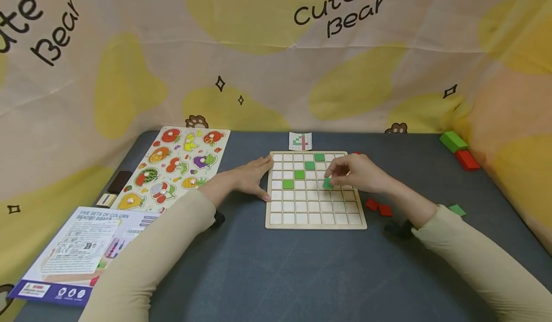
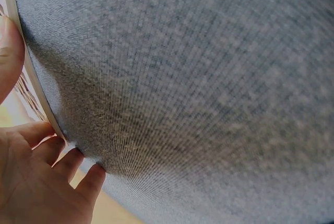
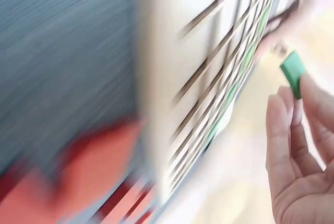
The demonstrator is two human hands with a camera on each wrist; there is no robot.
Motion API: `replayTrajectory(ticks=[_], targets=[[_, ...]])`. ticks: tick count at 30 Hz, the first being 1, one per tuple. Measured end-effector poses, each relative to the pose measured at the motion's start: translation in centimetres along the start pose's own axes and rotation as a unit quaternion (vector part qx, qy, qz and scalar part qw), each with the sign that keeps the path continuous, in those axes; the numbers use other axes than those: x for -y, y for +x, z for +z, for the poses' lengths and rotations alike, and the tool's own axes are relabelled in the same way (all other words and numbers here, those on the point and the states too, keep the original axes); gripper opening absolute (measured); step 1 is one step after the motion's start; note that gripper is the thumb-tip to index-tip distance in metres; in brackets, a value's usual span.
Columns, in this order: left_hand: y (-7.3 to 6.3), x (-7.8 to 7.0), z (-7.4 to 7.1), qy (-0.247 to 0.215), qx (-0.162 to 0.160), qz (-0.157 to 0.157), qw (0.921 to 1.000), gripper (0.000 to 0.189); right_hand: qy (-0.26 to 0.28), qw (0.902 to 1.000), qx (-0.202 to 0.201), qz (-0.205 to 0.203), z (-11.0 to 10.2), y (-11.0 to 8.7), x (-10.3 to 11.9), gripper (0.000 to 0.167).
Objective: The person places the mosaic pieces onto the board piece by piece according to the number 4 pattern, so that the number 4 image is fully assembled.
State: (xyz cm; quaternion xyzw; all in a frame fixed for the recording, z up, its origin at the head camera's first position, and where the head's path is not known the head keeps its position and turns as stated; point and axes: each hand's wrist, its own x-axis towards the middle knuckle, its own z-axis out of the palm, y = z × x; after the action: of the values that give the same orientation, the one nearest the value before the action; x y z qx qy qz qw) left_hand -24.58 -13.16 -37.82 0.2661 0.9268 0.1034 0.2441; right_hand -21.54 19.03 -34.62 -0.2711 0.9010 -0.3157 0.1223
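Observation:
A wooden grid board (image 1: 315,226) with white squares lies mid-table. Several green tiles, one of them at the top (image 1: 319,157), step down diagonally to the left across it. My left hand (image 1: 247,176) rests against the board's left edge, thumb and fingers spread along the frame (image 2: 37,85). Over the right half of the grid, my right hand (image 1: 362,173) pinches another green tile (image 3: 293,72) between thumb and fingertips. Red tiles (image 1: 385,211) lie just right of the board; a red bit at its top right is mostly hidden behind the right hand.
Behind the board lies a small card (image 1: 300,141) printed with a coloured grid. A loose green tile (image 1: 457,210) is near the right sleeve. Green (image 1: 454,141) and red (image 1: 467,160) stacks stand far right. Leftward lie a fruit puzzle board (image 1: 178,152) and a printed box (image 1: 71,252).

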Motion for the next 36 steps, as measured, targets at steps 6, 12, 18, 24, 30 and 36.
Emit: replayTrajectory(ticks=[6,12,18,24,30,36], targets=[[0.0,-0.2,-0.1,-0.001,0.004,-0.007,1.0000,0.115,-0.003,0.9992,0.019,-0.036,3.0,3.7,3.0,0.009],[0.0,-0.3,-0.1,-0.004,0.002,-0.009,0.9999,0.114,-0.033,0.9982,0.018,-0.047,5.1,5.6,4.5,0.008],[0.0,-0.2,0.0,-0.004,0.001,-0.006,1.0000,0.114,-0.045,0.9984,0.017,-0.031,6.4,6.0,4.8,0.003],[-0.1,-0.2,-0.1,-0.006,-0.001,-0.006,1.0000,0.114,-0.064,0.9968,0.015,-0.044,6.9,6.1,5.1,0.002],[-0.3,-0.3,-0.2,-0.004,0.003,-0.005,1.0000,0.113,-0.101,0.9929,0.032,-0.054,6.6,6.1,5.1,0.008],[-0.5,-0.5,-0.3,0.003,0.004,0.001,1.0000,0.113,-0.093,0.9938,0.022,-0.057,3.8,5.0,3.6,0.015]])
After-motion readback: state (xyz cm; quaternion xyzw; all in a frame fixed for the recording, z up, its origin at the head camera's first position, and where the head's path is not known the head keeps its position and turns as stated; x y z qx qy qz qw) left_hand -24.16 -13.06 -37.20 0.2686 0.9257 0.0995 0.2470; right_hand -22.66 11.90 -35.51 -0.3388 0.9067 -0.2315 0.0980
